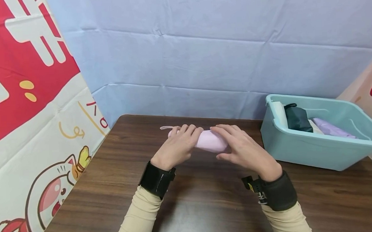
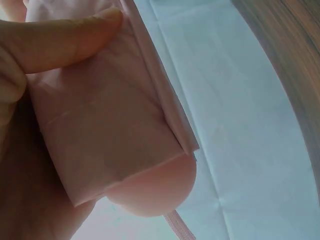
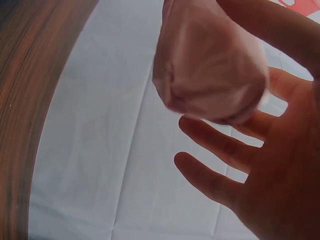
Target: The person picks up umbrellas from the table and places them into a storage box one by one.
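A pink folding umbrella in its fabric sleeve is held up over the table. My left hand grips it near the handle end, with the thumb pressed along the sleeve. From the sleeve's edge pokes the rounded handle tip, with a thin wrist strap beyond it. At the opposite end, my right hand is around the umbrella with loosely spread fingers. In the right wrist view, the fingers lie apart beside the crumpled sleeve end.
A light blue plastic bin stands on the right of the dark wooden table. Inside it are a dark green strapped pouch-like bundle, a lilac bundle and white items. Pale blue cloth hangs behind; printed cloth lines the left side.
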### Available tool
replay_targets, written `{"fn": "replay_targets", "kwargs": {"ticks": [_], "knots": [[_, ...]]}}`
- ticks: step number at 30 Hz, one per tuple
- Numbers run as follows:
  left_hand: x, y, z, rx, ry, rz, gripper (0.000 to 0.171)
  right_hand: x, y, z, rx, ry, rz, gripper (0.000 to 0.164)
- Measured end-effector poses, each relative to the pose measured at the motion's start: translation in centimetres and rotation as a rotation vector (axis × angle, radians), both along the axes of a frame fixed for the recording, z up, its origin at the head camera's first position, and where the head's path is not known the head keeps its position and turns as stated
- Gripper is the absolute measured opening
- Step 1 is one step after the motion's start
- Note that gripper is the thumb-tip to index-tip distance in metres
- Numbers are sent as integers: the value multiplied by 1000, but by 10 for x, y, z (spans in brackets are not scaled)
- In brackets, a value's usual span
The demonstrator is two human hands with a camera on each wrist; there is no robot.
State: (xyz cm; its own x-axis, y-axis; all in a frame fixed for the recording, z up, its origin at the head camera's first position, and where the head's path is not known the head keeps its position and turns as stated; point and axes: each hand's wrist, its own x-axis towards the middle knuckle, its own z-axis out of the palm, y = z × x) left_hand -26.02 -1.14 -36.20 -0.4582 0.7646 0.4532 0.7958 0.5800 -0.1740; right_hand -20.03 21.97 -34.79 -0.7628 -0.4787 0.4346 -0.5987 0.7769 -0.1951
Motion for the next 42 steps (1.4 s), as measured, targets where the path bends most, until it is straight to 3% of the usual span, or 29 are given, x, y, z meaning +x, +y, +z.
{"fn": "replay_targets", "kwargs": {"ticks": [12, 26, 35, 42], "knots": [[8, 9, 0, 10, 19, -45, 33, 0, 0, 0, 34, 28, -49, 64], [9, 8, 1, 2, 57, -35, 33, -3, 0, -2, 16, 62, 11, 57], [7, 5, 5, 70, 78, -96, 42, -4, 7, 1, -45, 78, 42, 53], [2, -1, 8, 109, 92, -71, 47, -3, 15, 4, -83, 92, 33, 51]]}}
